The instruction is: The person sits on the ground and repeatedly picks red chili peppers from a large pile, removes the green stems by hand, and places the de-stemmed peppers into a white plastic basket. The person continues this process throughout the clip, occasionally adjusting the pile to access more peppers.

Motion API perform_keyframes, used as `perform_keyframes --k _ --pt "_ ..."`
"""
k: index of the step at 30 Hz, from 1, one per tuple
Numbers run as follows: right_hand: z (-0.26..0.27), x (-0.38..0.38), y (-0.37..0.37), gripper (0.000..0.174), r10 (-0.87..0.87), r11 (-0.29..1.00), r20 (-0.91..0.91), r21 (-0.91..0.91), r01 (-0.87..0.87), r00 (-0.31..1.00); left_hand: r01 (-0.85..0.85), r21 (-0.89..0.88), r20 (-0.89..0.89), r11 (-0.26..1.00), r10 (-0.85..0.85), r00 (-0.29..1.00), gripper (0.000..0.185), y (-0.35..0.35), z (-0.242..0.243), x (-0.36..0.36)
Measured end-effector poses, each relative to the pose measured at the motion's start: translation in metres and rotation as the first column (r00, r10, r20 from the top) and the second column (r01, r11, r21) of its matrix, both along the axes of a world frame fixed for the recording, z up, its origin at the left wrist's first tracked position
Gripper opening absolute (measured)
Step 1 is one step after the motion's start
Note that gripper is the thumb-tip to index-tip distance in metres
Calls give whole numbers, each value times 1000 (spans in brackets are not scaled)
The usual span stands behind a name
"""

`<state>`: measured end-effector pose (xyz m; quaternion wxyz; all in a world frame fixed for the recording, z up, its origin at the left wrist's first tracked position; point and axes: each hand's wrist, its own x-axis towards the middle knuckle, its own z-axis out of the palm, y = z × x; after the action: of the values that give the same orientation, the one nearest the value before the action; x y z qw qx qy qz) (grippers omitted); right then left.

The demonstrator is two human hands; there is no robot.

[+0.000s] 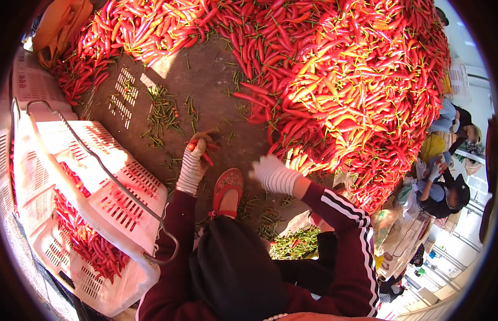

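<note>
My left hand (pixel 196 154), in a striped light glove with fingertips showing, is closed around a few red chili peppers (pixel 208 157) above the dark floor. To its right, my right hand (pixel 270 171), in a similar glove, is motion-blurred, its fingers pointing left; whether it holds anything cannot be told. Beyond the right hand a large heap of red chili peppers (pixel 333 88) with green stems rises. Green stems (pixel 160 110) lie in small piles on the floor (pixel 201 80). My foot in a red embroidered shoe (pixel 229 188) is between my forearms.
A white slotted plastic crate (pixel 124 192) with a wire handle (pixel 100 160) stands at left, red peppers inside. An orange bag (pixel 62 28) is at upper left. Green stems with some red bits (pixel 295 244) are piled by my knee. Several people, one in a black hat (pixel 460 192), sit at far right.
</note>
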<state>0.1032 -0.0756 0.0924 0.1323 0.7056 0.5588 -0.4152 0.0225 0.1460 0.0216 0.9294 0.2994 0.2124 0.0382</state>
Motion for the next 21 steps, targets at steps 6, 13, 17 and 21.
perform_keyframes --k 6,13,17,21 --pt "-74 126 100 25 -608 781 442 485 394 660 -123 -130 -389 984 63 919 19 -29 -37 0" --pt "-42 77 85 25 -738 415 -162 656 630 655 47 308 -307 950 52 950 31 -42 -37 16" --pt "-6 30 59 22 -692 416 -310 567 711 652 380 90 -32 920 -379 925 30 -45 -29 5" --pt "-13 44 57 17 -419 830 202 481 283 885 667 161 -385 727 -576 721 29 -44 -35 2"
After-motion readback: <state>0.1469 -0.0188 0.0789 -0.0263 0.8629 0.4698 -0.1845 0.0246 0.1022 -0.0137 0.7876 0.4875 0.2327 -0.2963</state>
